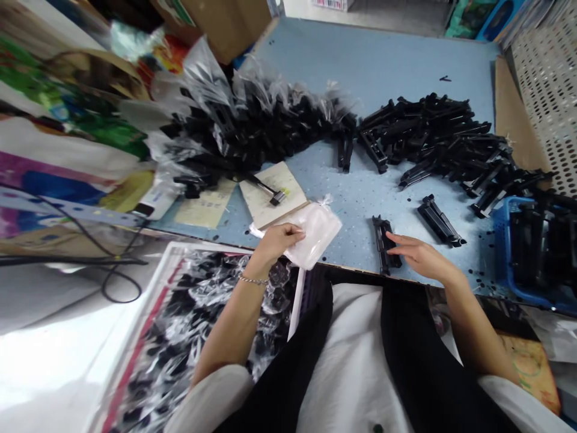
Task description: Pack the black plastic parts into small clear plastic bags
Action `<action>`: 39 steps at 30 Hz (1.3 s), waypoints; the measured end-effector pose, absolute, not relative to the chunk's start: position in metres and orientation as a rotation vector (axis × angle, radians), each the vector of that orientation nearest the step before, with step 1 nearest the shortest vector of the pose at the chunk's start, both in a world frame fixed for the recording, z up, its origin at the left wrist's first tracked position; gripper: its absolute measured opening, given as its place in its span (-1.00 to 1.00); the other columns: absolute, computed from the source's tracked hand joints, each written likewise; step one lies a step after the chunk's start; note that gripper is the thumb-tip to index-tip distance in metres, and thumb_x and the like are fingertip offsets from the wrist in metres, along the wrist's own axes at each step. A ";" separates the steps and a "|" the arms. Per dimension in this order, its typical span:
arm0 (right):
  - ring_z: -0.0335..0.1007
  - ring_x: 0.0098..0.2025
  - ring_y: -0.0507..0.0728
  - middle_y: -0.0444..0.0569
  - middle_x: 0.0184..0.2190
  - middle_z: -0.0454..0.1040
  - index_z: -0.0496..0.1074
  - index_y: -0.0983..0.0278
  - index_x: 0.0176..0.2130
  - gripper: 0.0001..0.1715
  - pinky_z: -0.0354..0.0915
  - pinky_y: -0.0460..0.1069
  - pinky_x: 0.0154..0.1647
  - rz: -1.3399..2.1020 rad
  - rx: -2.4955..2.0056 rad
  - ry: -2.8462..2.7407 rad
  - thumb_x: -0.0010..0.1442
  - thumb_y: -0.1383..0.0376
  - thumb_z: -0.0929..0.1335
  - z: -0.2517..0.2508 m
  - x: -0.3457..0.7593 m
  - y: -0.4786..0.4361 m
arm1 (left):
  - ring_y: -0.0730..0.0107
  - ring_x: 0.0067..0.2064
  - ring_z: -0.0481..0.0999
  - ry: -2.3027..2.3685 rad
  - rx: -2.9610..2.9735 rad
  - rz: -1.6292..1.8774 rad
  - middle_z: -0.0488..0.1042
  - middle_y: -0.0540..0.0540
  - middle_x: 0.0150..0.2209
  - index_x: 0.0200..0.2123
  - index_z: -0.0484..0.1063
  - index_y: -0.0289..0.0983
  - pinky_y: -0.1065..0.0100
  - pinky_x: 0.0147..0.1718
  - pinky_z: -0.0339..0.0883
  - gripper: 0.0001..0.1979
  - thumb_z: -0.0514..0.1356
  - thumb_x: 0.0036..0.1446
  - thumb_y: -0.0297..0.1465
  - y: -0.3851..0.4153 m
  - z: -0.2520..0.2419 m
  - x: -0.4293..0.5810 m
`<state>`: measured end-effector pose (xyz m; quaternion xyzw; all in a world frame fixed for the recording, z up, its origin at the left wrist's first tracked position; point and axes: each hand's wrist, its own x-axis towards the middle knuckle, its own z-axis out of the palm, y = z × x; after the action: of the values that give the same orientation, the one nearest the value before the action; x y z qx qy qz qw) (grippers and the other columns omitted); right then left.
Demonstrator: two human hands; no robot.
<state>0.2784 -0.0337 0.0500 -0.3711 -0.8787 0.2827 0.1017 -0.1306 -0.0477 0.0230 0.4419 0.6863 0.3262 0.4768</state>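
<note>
My left hand [280,242] is closed, thumb and fingers pinched on a clear plastic bag [319,231] at the table's front edge. The bag appears to lie on other flat bags, though I cannot tell how many. My right hand [419,255] has its fingers stretched out and apart, their tips touching a long black plastic part [383,243] near the front edge. A second black plastic part [439,221] lies apart, beyond my right hand. Beside my left hand is an open cardboard flap or pad [270,189], with the end of another black part resting over it.
A heap of loose black parts [433,132] lies at the back right. Bagged black parts [261,120] pile up at the back left. To the right stands a blue basket [502,240] of parts; below the table's left side, a white crate [157,300] holds bagged pieces.
</note>
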 end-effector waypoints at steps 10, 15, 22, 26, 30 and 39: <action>0.53 -0.36 0.22 0.02 -0.30 0.59 0.18 0.27 0.31 -0.35 0.36 0.06 -0.29 1.165 -1.822 -1.972 0.29 0.23 0.30 0.054 0.247 -0.052 | 0.44 -0.46 0.39 1.658 1.034 0.898 0.50 -0.03 -0.47 -0.46 0.52 -0.29 0.40 -0.42 0.28 -0.63 0.39 -0.13 -0.09 -0.053 0.023 -0.124; 0.49 -0.41 0.10 -0.08 -0.35 0.57 0.31 0.17 0.17 -0.38 0.37 -0.03 -0.43 2.199 -0.938 -1.143 0.19 0.04 0.42 0.039 0.177 -0.052 | 0.45 -0.53 0.37 1.730 1.055 0.948 0.46 0.02 -0.54 -0.47 0.43 -0.27 0.41 -0.52 0.27 -0.71 0.41 -0.17 -0.23 -0.051 0.014 -0.117; 0.46 -0.52 0.00 0.00 -0.35 0.62 0.39 0.25 -0.03 -0.58 0.32 -0.16 -0.56 2.491 -0.952 -0.664 0.16 0.19 0.48 0.003 0.127 -0.070 | 0.17 -0.01 0.60 1.866 1.891 1.010 0.63 -0.20 -0.13 -0.25 0.53 -0.26 0.06 0.07 0.46 -0.77 0.06 0.26 -0.44 -0.058 0.021 -0.136; 0.50 -0.46 0.03 0.01 -0.33 0.60 0.36 0.26 -0.03 -0.53 0.41 -0.14 -0.49 2.576 -0.868 -0.575 0.10 0.25 0.51 -0.002 0.117 -0.069 | 0.15 0.22 0.48 1.703 2.263 0.888 0.51 -0.28 0.16 0.16 0.46 -0.31 0.02 0.24 0.37 -0.56 -0.06 0.34 -0.54 -0.073 0.031 -0.127; 0.45 -0.44 0.02 -0.11 -0.38 0.51 0.31 0.21 -0.15 -0.60 0.45 -0.11 -0.41 2.386 -0.852 -0.517 0.10 0.23 0.51 -0.007 0.097 -0.060 | 0.20 0.26 0.45 1.385 2.404 0.859 0.42 -0.24 0.26 0.41 0.16 -0.16 0.12 0.24 0.41 -0.38 -0.08 0.34 -0.60 -0.100 0.044 -0.088; 0.45 -0.18 0.11 -0.10 -0.22 0.48 0.24 0.15 -0.10 -0.66 0.42 0.07 -0.04 1.459 -0.968 -1.478 0.23 0.10 0.40 0.044 0.126 0.004 | 0.12 0.26 0.44 1.222 2.433 0.898 0.37 -0.23 0.27 0.32 0.25 -0.14 0.09 0.21 0.42 -0.48 0.12 0.32 -0.48 -0.053 0.064 -0.043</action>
<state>0.1257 0.0035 0.0443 -0.3850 -0.5876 0.5800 0.4124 -0.0427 -0.0533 0.0637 0.8407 0.4221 0.3103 0.1371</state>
